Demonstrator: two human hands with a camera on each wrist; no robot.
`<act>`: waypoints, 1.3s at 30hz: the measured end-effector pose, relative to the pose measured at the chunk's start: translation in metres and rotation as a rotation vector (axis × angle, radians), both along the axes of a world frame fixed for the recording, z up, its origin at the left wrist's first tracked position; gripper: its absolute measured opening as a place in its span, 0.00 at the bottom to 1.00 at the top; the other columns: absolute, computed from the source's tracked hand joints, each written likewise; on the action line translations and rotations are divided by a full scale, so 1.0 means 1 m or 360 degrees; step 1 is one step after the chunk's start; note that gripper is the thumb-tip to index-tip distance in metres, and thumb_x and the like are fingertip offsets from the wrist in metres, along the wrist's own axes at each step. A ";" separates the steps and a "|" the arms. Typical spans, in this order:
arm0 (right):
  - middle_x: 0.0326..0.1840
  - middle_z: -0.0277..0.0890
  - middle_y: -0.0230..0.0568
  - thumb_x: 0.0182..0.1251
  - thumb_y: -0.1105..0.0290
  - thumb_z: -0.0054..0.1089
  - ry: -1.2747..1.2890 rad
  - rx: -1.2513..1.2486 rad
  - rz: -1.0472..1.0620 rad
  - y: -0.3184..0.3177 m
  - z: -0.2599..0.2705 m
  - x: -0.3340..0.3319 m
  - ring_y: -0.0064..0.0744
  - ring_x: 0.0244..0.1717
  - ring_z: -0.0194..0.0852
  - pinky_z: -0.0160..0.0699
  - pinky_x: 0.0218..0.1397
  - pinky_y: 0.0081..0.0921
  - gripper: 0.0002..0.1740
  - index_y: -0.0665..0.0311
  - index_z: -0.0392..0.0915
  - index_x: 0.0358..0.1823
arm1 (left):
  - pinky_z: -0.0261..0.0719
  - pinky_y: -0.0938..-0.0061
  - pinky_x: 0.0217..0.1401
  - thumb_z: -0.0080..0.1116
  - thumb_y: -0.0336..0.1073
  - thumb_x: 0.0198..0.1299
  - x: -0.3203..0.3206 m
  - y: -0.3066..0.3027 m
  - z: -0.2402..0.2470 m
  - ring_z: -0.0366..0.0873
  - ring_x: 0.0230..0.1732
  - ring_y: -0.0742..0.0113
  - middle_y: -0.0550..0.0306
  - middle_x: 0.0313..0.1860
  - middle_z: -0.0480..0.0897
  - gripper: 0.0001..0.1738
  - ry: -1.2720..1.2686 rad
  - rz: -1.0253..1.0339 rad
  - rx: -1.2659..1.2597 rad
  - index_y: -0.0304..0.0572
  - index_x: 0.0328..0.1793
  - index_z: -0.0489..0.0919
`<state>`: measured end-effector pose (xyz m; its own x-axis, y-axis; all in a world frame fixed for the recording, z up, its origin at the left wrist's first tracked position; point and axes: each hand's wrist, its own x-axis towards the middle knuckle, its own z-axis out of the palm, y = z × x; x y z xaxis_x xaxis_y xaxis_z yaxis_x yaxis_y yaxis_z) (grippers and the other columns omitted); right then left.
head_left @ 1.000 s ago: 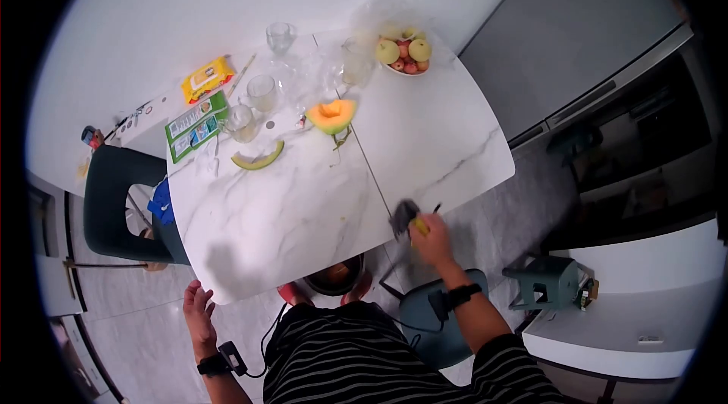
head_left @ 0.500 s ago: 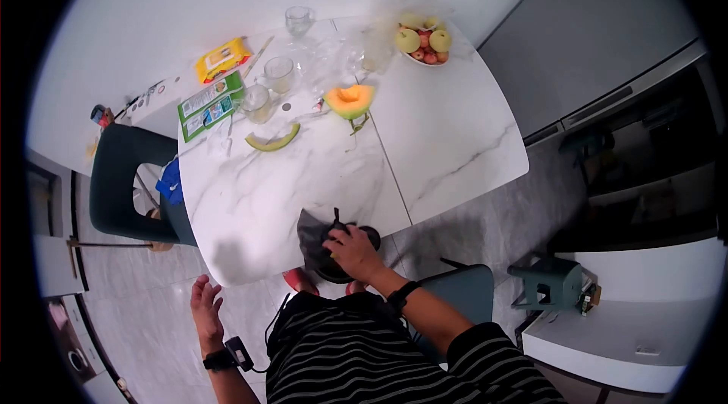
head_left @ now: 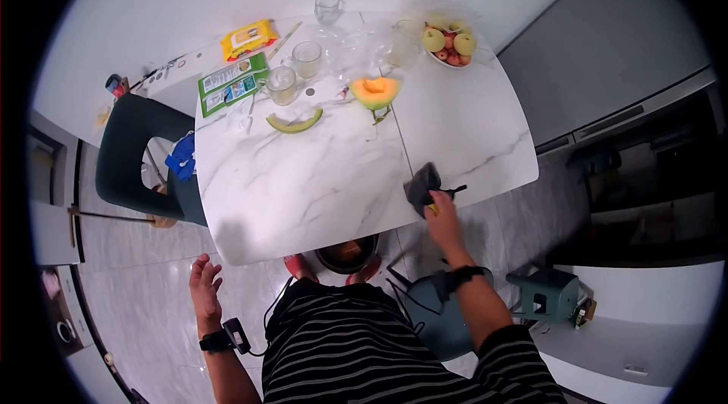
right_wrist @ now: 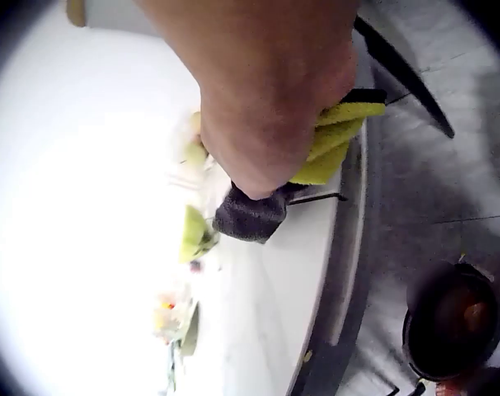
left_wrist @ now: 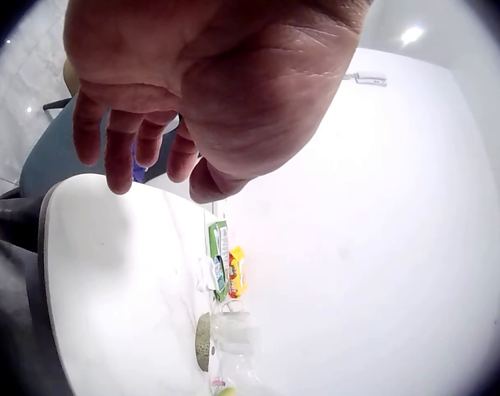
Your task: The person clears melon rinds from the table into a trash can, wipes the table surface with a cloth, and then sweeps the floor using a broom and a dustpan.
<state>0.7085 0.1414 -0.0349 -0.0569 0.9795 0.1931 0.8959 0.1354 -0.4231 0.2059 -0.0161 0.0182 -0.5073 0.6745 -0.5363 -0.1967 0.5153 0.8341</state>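
The right hand [head_left: 446, 226] curls its fingers round a grey and yellow cloth [head_left: 422, 185] at the table's [head_left: 318, 184] front edge, right of the middle; the grey part lies over the top, by the seam. Whether it touches the marble I cannot tell. The left hand [head_left: 205, 286] holds nothing, its fingers loosely bent, just off the rounded left front corner.

Below the front edge stands a dark bin [head_left: 324, 258], between the person's feet. A teal chair [head_left: 440, 320] sits under the right forearm, and a darker chair [head_left: 125, 169] stands against the left edge.

A broad stretch of marble runs from the front edge back to the rind [head_left: 294, 123] and the cut melon [head_left: 373, 93], and more of it reaches the right edge. Behind the rind, two glasses [head_left: 281, 85] crowd the way beside a green packet [head_left: 231, 84], with yellow wipes [head_left: 249, 40] farther back. Clear plastic lies behind the melon; a fruit bowl [head_left: 453, 66] takes the back right corner. The wall bounds the back, and a grey fridge [head_left: 607, 47] rises beyond the right side.
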 end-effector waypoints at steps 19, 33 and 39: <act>0.58 0.67 0.47 0.56 0.68 0.63 -0.0207 -0.0007 -0.0123 -0.014 -0.034 0.013 0.52 0.56 0.67 0.67 0.60 0.46 0.20 0.55 0.76 0.52 | 0.64 0.62 0.60 0.51 0.48 0.66 -0.007 -0.008 -0.004 0.71 0.55 0.67 0.67 0.56 0.73 0.22 0.0005 -0.0040 -0.0009 0.51 0.63 0.70; 0.52 0.67 0.47 0.55 0.64 0.63 0.0045 -0.0735 0.0341 -0.048 0.002 -0.131 0.57 0.46 0.76 0.78 0.48 0.47 0.17 0.50 0.75 0.47 | 0.69 0.67 0.54 0.52 0.45 0.66 -0.005 -0.005 -0.018 0.74 0.52 0.70 0.68 0.50 0.75 0.18 -0.0039 0.0023 0.0015 0.52 0.60 0.72; 0.50 0.70 0.42 0.53 0.66 0.65 0.0367 -0.0448 0.0874 -0.022 0.034 -0.193 0.50 0.46 0.77 0.79 0.45 0.41 0.16 0.53 0.76 0.44 | 0.74 0.72 0.52 0.56 0.37 0.61 0.005 0.019 -0.020 0.75 0.51 0.64 0.53 0.53 0.78 0.22 0.0366 -0.0245 -0.0032 0.39 0.61 0.73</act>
